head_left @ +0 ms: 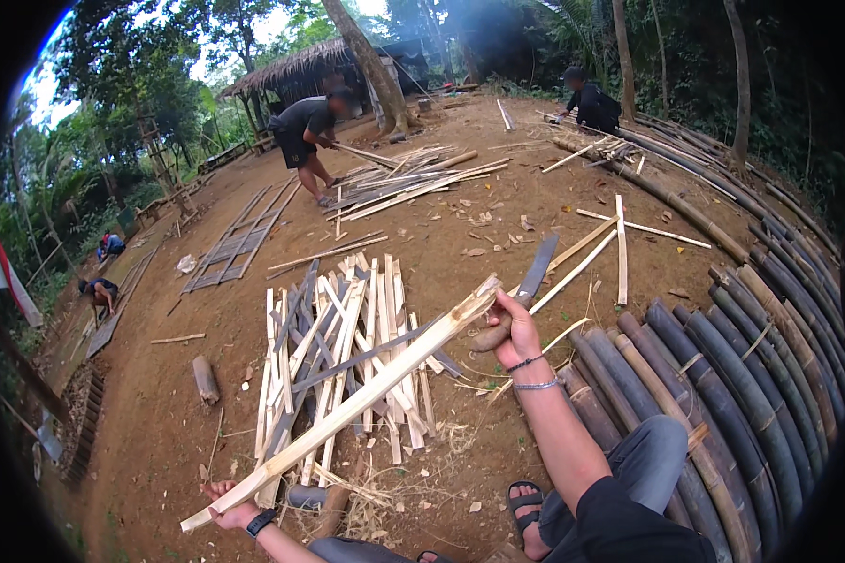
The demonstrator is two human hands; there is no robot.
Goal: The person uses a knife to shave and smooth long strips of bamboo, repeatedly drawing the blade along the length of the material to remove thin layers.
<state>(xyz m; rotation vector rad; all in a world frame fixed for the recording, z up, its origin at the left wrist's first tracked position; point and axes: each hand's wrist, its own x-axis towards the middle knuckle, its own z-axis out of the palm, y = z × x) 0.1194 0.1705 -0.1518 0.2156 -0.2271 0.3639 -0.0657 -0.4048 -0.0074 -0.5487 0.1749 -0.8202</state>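
A long, pale split bamboo strip (366,389) slants across in front of me, its far end up to the right. Near its lower end my left hand (235,511) holds it, the fingers partly hidden behind the strip. My right hand (519,338) is closed round the dark wooden handle of a machete (539,266), whose grey blade points up and away. The same hand's thumb and fingers also pinch the strip's upper end. Beneath the strip, a heap of bamboo slats (291,352), some pale and some dark-skinned, lies on the ground.
Whole bamboo poles (742,375) are stacked along my right. A short bamboo piece (206,379) lies to the left, with a slatted frame (239,235) farther off. One person (308,131) bends over another slat pile (413,183); another person (591,103) crouches at the far right.
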